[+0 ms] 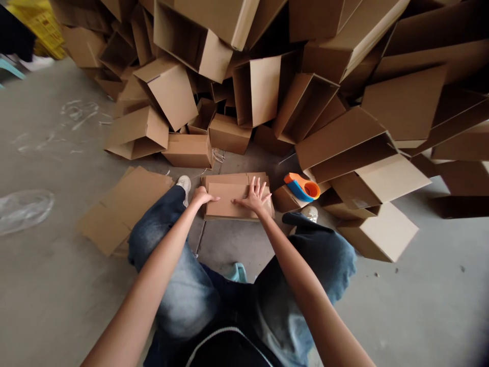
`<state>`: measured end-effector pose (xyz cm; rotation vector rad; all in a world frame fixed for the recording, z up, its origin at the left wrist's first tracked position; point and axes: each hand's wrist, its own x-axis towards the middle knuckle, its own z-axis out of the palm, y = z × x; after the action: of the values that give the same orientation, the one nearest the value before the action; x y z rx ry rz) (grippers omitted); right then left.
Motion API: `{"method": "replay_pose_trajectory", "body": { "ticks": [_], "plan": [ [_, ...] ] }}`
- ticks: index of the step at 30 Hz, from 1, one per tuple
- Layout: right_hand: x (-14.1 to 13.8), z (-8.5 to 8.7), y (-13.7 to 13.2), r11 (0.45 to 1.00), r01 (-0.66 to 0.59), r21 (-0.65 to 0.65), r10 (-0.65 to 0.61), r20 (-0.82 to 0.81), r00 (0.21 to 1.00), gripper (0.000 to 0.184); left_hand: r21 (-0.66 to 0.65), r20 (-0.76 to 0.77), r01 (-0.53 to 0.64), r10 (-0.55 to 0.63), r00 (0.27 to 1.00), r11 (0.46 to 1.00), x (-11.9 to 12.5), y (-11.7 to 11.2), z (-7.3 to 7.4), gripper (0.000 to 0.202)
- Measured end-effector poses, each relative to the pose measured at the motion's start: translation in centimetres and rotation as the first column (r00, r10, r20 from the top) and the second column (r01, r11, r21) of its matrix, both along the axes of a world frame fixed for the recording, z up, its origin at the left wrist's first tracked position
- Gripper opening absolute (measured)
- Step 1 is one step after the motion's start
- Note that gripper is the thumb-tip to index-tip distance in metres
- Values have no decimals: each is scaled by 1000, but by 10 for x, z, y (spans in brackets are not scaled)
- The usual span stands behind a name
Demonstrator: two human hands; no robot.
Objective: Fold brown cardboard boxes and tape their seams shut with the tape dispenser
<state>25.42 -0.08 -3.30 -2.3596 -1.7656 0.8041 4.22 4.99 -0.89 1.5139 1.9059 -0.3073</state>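
Observation:
A stack of flat brown cardboard blanks [231,196] lies on the concrete floor between my feet. My left hand [201,196] is curled over the stack's left edge and grips the top sheet. On the right part of the top sheet my right hand [255,197] presses flat with its fingers spread. An orange and blue tape dispenser [301,187] rests on a small box just right of the stack, a short way from my right hand.
A tall heap of assembled open cardboard boxes [267,86] fills the far side and the right. More flat cardboard [122,209] lies on the floor at the left, a clear plastic bag [23,209] beyond it. Yellow crates [42,25] stand at the top left.

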Motion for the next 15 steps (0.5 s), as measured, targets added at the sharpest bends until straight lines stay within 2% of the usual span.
{"method": "replay_pose_trajectory", "body": {
  "ticks": [9,15],
  "plan": [
    [-33,-3,10,999,-35,38,34,17,999,123,23,14,-1,0,1000,1000,-4,-1,-6,62],
    [-35,-4,15,1000,-21,15,21,-13,1000,124,17,24,-1,0,1000,1000,-3,-2,-4,55]
  ]
}}
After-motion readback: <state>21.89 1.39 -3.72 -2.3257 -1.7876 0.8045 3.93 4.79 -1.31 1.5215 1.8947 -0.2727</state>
